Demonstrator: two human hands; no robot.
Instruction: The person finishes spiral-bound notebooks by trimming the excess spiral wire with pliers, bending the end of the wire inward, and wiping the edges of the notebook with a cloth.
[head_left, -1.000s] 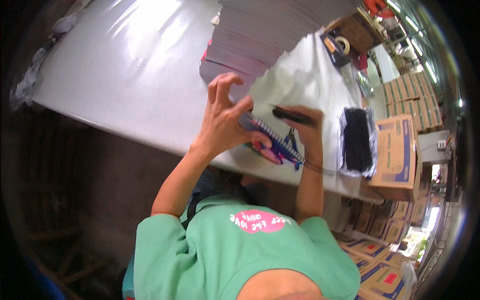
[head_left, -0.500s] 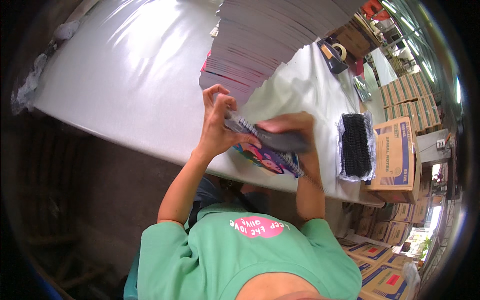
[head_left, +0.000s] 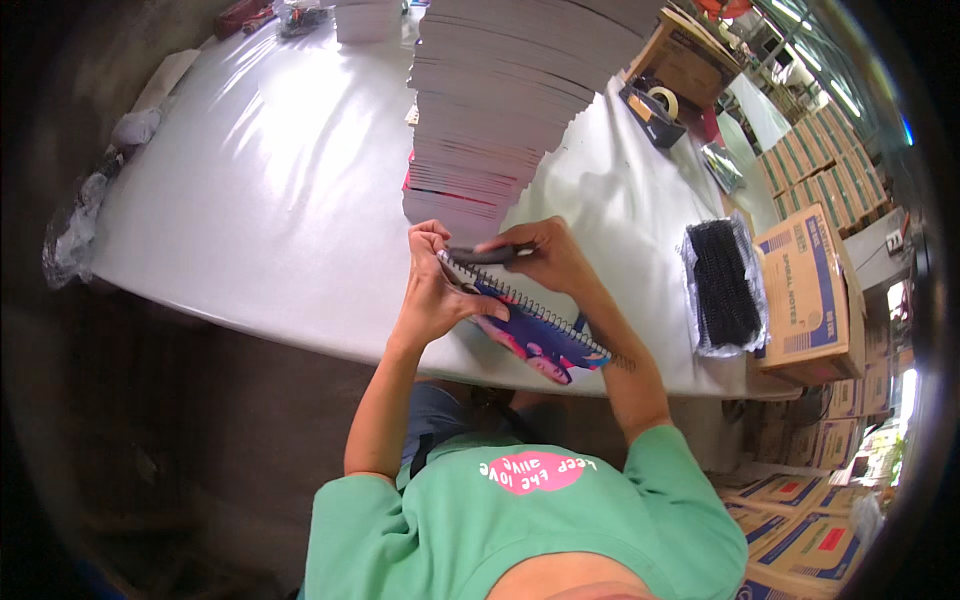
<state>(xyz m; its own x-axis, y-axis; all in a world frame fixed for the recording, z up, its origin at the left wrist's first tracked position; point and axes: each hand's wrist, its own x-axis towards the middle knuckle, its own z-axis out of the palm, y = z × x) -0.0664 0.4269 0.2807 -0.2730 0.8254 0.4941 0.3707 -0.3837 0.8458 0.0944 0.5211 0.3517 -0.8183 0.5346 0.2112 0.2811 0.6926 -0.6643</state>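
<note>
My left hand grips the left end of a spiral notebook, thumb on its colourful purple-blue cartoon cover. The notebook is held tilted over the table's front edge. A dark coil runs along its upper edge, and its loose tail sticks out past the right end, against my right forearm. In my right hand is a dark pliers-like tool, closed in the fingers. The tool's tip lies at the coil's left end, close to my left fingers; the exact contact is too small to make out.
A tall stack of paper blocks rises just beyond my hands on the white-covered table. To the right lie a plastic-wrapped bundle of black coils and a carton. A tape dispenser stands farther back.
My right hand, blurred earlier over the middle of the coil, has moved left and away from me with the tool to the coil's left end. My left fingers have curled in closer.
</note>
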